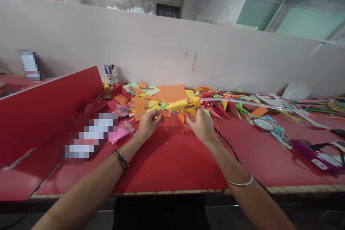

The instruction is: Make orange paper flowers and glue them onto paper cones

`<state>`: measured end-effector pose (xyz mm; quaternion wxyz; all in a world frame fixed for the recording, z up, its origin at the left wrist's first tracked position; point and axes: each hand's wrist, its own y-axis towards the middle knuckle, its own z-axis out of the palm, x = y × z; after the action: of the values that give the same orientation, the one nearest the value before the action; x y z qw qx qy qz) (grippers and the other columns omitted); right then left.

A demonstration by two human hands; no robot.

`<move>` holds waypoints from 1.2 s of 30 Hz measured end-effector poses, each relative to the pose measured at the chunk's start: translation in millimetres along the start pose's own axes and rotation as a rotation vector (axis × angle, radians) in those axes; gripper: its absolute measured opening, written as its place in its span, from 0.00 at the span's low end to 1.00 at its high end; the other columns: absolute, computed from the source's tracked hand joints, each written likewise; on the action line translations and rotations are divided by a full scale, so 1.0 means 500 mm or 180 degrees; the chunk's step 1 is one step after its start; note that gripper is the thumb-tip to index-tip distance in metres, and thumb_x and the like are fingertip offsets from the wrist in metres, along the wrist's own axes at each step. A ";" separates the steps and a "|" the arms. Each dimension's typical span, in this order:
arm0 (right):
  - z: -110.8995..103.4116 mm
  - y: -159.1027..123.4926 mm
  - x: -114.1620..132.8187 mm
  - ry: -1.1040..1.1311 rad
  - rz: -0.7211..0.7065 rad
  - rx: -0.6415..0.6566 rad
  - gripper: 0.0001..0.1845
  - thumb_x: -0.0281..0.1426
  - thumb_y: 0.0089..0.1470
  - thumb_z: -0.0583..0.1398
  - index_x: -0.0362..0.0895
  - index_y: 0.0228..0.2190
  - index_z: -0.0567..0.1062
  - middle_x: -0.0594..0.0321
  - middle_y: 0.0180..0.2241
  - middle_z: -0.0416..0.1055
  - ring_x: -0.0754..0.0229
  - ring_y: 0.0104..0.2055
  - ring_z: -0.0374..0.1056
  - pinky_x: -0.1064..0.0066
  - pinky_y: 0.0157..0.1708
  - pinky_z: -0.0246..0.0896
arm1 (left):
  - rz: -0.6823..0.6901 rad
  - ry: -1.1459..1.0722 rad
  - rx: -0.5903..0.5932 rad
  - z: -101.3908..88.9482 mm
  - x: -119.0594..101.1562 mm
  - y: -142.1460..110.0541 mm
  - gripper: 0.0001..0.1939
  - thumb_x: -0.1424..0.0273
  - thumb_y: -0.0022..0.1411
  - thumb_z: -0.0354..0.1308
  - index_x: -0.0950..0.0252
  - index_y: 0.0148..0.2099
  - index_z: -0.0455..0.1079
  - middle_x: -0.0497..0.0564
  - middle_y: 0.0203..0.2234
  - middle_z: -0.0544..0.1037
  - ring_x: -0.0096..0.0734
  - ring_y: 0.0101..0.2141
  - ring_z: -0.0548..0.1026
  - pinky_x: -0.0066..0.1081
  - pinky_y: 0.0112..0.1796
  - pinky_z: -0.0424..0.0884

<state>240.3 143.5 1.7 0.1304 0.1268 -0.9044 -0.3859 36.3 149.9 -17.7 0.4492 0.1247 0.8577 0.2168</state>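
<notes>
My right hand is wrapped round the handle of a yellow hot glue gun. The gun's nozzle points left, close to the fingertips of my left hand. A long clear glue stick trails from the gun's back end to the right. My left hand is closed in a pinch on a thin stick, which pokes out to the left. Beside these fingers shows a bit of yellow paper; whether it is fixed to the stick I cannot tell. Orange paper scraps lie beneath the gun.
Coloured paper and cones, including an orange sheet, are heaped along the wall. A pink packet lies at left, near a red board and pen cup. At right are a roll of tape and purple power strip.
</notes>
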 end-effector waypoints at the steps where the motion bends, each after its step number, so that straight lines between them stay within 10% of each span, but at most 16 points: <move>1: 0.000 0.000 0.000 0.0010 -0.0003 0.0005 0.17 0.37 0.49 0.54 0.39 0.38 0.62 0.56 0.27 0.70 0.56 0.25 0.67 0.73 0.18 0.49 | 0.0010 -0.0001 -0.0009 0.000 -0.001 0.000 0.09 0.70 0.54 0.49 0.66 0.24 0.65 0.42 0.15 0.67 0.19 0.16 0.63 0.20 0.19 0.57; 36: 0.001 0.004 -0.016 -0.0197 0.0171 0.0282 0.16 0.34 0.49 0.52 0.38 0.40 0.62 0.54 0.27 0.71 0.55 0.26 0.67 0.72 0.19 0.49 | 0.0086 0.0256 -0.0303 -0.012 -0.001 0.002 0.09 0.67 0.54 0.50 0.65 0.24 0.64 0.42 0.12 0.66 0.20 0.15 0.62 0.20 0.19 0.56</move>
<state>247.2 147.9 1.5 0.1069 0.0961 -0.9274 -0.3455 31.6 149.0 -13.8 0.4169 0.1060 0.8620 0.2682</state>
